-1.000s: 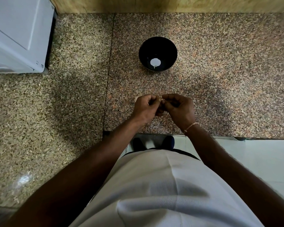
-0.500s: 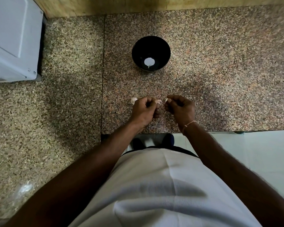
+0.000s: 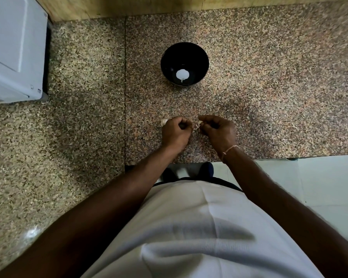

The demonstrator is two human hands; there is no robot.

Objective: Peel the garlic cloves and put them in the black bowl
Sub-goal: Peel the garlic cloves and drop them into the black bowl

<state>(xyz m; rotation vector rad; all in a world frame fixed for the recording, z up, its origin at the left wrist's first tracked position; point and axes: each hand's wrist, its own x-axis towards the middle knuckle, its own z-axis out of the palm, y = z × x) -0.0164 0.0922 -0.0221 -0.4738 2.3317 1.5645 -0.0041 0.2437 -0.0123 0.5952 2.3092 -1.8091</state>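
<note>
On the speckled worktop (image 3: 269,77), mid-frame, our left hand (image 3: 176,133) and right hand (image 3: 219,131) each pinch garlic (image 3: 199,123) — small, light, papery-skinned, best nipped at its tip.

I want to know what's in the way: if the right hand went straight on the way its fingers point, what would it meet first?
The right hand points left, so it would likely meet the left hand first, just past the garlic bit it pinches. Depth is unclear.

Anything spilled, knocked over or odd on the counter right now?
Nothing stands out. The black bowl sits upright with one white piece at its bottom. Both hands, left hand and right hand, pinch garlic bits above the counter; another clove lies beside the left hand.
</note>
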